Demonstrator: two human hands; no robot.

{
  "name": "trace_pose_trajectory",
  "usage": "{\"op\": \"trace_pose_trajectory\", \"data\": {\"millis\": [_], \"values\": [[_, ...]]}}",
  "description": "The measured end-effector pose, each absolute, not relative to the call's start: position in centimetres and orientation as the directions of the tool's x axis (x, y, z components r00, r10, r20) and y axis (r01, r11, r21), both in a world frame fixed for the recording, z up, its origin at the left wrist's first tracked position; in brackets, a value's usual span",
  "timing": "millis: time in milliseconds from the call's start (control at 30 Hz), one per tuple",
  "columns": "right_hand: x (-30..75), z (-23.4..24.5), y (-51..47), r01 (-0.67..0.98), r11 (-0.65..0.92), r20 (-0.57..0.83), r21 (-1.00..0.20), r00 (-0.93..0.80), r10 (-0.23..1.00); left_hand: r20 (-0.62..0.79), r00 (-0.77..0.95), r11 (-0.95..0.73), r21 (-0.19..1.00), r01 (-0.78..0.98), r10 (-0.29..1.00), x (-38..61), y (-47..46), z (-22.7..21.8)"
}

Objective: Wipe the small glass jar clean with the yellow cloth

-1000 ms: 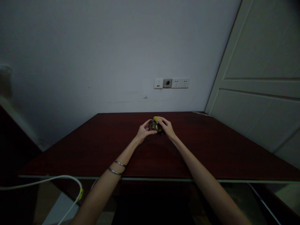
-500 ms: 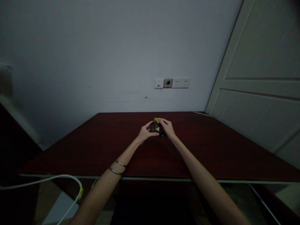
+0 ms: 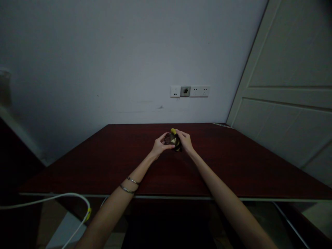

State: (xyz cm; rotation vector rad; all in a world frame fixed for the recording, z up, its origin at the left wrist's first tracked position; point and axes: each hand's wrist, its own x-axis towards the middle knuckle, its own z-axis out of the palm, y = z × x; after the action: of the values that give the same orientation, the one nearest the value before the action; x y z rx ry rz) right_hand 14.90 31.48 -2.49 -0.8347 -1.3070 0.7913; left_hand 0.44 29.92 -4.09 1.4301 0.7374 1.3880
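Between my two hands, over the middle of the table, is a small dark brown rounded object with a gold patch point(image 3: 173, 140); its kind is too small and dim to tell. My left hand point(image 3: 159, 146) grips it from the left, thumb along the near side and fingers around the far side. On the right, my right hand point(image 3: 185, 139) has its fingers closed at the object's upper right edge. A yellow piece point(image 3: 173, 131) sticks up at those fingertips; whether it is part of the object or separate, I cannot tell.
The dark red table point(image 3: 124, 166) runs back to a pale wall with sockets point(image 3: 199, 91). A white panelled door point(image 3: 285, 93) stands along the right. A white cable with a yellow tag point(image 3: 88, 214) loops beside the near left table edge.
The brown object has turned slightly between my hands, so more of its gold patch and the yellow piece show. Both hands stay in nearly the same place.
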Motion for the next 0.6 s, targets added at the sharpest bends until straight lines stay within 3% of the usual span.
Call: {"op": "trace_pose_trajectory", "data": {"millis": [67,167,333,433,500,600], "values": [[14.8,-2.7,31.8,-0.018,0.451,0.445,-0.892,0.135,0.885,0.369,0.162,-0.334,0.920,-0.206,0.915,0.4,29.9,-4.1],[14.7,-2.5,31.3,0.036,0.506,0.506,-0.862,0.129,0.853,0.357,0.159,-0.324,0.924,-0.201,0.920,0.5,30.0,-4.1],[14.6,-2.0,29.6,0.217,0.698,0.717,-0.682,0.009,0.697,0.356,0.107,-0.336,0.926,-0.172,0.928,0.6,30.2,-4.2],[14.6,-1.9,29.3,0.236,0.756,0.771,-0.611,-0.039,0.635,0.348,0.104,-0.326,0.928,-0.181,0.932,0.6,30.2,-4.1],[14.7,-2.0,29.6,0.189,0.748,0.758,-0.637,-0.026,0.652,0.349,0.112,-0.325,0.927,-0.188,0.930,0.5,30.1,-4.1],[14.9,-2.3,30.7,0.068,0.637,0.640,-0.768,0.030,0.768,0.359,0.137,-0.331,0.924,-0.192,0.923,0.5,30.0,-4.1]]}}
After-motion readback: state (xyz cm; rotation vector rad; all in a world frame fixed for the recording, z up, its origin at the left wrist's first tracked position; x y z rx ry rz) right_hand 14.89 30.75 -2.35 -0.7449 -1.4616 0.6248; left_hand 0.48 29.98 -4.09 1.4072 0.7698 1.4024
